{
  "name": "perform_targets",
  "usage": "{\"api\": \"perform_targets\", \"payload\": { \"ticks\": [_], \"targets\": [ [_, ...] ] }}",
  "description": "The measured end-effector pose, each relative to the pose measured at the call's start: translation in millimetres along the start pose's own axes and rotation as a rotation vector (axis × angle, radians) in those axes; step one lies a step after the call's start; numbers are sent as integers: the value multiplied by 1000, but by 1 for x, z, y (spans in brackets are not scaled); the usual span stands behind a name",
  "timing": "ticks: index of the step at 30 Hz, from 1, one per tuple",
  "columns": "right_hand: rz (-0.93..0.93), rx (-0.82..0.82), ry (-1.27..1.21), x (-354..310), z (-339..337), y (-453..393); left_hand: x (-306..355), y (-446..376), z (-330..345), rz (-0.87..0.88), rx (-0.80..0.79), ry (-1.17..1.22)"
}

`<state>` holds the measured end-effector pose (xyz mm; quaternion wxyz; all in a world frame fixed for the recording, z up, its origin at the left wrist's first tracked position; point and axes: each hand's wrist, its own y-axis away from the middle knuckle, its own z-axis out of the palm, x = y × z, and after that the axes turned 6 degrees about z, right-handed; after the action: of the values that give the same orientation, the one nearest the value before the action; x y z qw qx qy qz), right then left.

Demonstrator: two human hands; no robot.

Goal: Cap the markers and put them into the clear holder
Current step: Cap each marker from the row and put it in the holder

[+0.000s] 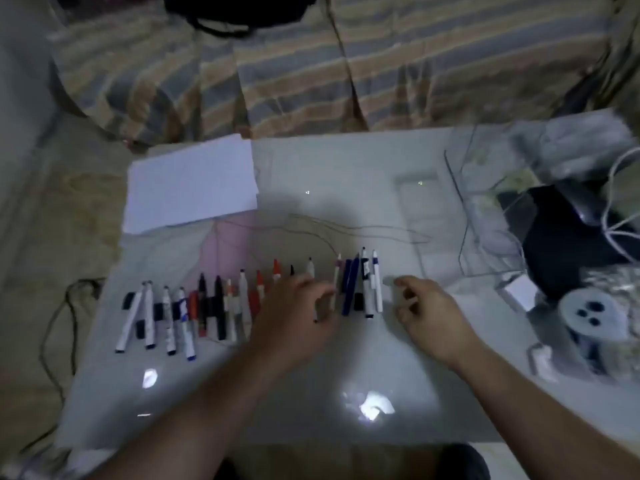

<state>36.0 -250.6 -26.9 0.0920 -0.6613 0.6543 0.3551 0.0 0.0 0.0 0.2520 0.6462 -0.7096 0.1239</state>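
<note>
From the head camera, a row of whiteboard markers [242, 306] lies side by side on the pale table [311, 410], each with its long axis running away from the person, tips at the far end, loose caps scattered among them. The left hand [294, 317] sits over the middle of the row with its fingers curled around a thin white marker [335, 289], which lies along the same near-to-far line; the blur leaves it unclear how firmly that marker is gripped. The right hand [426, 313] hovers just to the right of the last markers, fingers loosely curled and apparently holding nothing, though a small cap could be hidden there. The clear holder [485, 216] stands farther back and to the right, well apart from the row and nearer the right hand, so a capped marker would most naturally travel right and away toward it.
</note>
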Motion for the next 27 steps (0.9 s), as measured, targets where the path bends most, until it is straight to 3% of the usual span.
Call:
{"api": "perform_targets", "payload": {
  "ticks": [2, 6, 12, 15, 23, 27],
  "targets": [
    [-102, 52, 37, 17, 18, -14, -4, -15, 26, 122, 57, -142],
    [-242, 124, 102, 34, 39, -38, -8, -40, 64, 257, 178, -211],
    [-263, 152, 197, 32, 53, -48, -14, -38, 73, 350, 328, -235],
    [-261, 158, 194, 37, 51, -40, -9, -10, 68, 310, 372, -218],
    [-35, 150, 385, 22, 32, 4, 29, 54, 51, 168, 152, -155],
    [87, 123, 200, 23, 28, 38, 46, 55, 50, 111, 103, -196]
  ]
}}
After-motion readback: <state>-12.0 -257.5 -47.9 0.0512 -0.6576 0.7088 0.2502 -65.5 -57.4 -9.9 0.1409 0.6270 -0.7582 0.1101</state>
